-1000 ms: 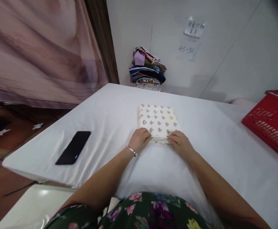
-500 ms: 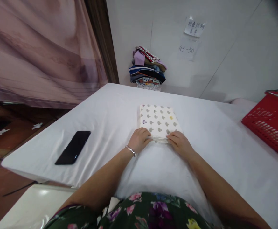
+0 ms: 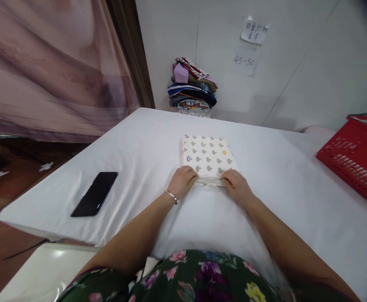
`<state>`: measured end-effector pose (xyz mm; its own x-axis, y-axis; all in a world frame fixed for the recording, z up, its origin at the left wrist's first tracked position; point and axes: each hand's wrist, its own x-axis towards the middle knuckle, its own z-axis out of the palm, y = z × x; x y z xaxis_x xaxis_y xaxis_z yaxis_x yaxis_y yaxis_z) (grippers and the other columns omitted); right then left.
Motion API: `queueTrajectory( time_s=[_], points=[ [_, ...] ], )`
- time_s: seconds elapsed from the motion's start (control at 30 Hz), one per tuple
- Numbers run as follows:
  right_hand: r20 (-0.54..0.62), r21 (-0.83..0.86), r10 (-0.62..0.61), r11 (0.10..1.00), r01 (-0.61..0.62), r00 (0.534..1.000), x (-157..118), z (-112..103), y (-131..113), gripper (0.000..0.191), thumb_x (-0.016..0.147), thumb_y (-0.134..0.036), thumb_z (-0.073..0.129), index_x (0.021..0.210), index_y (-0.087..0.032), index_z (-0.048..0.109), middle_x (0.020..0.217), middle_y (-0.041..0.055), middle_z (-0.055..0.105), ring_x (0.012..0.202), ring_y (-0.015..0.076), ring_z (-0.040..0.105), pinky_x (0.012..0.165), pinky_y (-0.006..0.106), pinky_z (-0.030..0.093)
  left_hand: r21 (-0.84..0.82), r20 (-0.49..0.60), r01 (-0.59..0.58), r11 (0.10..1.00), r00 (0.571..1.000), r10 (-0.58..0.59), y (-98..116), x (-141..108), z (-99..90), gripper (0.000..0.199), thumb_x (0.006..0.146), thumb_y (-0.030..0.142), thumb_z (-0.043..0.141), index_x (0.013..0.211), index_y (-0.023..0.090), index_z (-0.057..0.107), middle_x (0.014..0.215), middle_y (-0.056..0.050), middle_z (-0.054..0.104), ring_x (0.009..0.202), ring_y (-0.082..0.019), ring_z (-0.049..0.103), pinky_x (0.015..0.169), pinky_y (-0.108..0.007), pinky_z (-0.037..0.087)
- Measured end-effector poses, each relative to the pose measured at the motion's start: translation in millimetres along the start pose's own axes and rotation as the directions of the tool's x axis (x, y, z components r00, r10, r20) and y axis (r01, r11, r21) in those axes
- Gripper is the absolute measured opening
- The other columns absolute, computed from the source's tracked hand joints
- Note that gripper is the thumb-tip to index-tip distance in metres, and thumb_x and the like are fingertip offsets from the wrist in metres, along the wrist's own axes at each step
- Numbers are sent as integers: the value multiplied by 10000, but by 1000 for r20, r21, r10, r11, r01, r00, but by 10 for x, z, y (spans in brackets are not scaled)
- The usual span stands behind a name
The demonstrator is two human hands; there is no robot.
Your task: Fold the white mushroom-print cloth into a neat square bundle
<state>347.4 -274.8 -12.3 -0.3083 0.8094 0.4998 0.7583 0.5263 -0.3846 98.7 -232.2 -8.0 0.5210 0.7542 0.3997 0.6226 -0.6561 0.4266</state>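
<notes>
A folded white cloth (image 3: 207, 155) printed with small grey mushroom-like shapes and a few coloured ones lies flat on the white-covered table (image 3: 133, 147). Its near edge shows several stacked layers. My left hand (image 3: 182, 182) pinches the cloth's near left corner, thumb and fingers together. At the near right corner, my right hand (image 3: 237, 185) grips the same edge in a pinch. A bracelet (image 3: 171, 196) circles my left wrist. The fingertips under the layers are partly hidden.
A black phone (image 3: 95, 194) lies on the table to the left. Folded fabrics (image 3: 193, 88) are piled at the far edge against the wall. A red plastic basket (image 3: 355, 159) stands at the right. A pink curtain (image 3: 51, 67) hangs at the left, and a pale stool-like surface (image 3: 45, 272) sits below.
Both hands keep hold of the cloth's near corners. The near edge looks slightly lifted, with more of its layers showing. The whole view has shifted a little.
</notes>
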Motion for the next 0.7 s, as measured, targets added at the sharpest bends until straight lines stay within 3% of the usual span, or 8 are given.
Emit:
queueTrajectory(
  time_s=[0.23,0.5,0.7],
  points=[
    [-13,-62,-111,992,110,994,-12,10,33,278,840,-115,396,928,-232,632,965,80,620,896,211,564,765,380,482,-4,-12,32,999,999,-32,13,6,6,201,902,237,410,819,199,589,850,-36,584,829,-174,519,742,-333,392],
    [-67,-114,-68,992,60,995,-27,30,-19,307,829,-85,388,868,-234,654,996,75,620,916,205,564,742,354,494,-8,-31,40,999,999,-41,7,7,11,172,893,211,416,792,189,554,830,-30,569,805,-166,499,733,-324,388],
    [-26,-124,-86,989,82,996,-30,41,-1,254,830,-150,451,993,-227,631,1057,88,604,951,225,553,807,398,476,-22,-35,64,998,997,-65,5,7,20,166,888,217,423,792,193,556,834,-33,566,803,-170,503,737,-326,389]
  ],
)
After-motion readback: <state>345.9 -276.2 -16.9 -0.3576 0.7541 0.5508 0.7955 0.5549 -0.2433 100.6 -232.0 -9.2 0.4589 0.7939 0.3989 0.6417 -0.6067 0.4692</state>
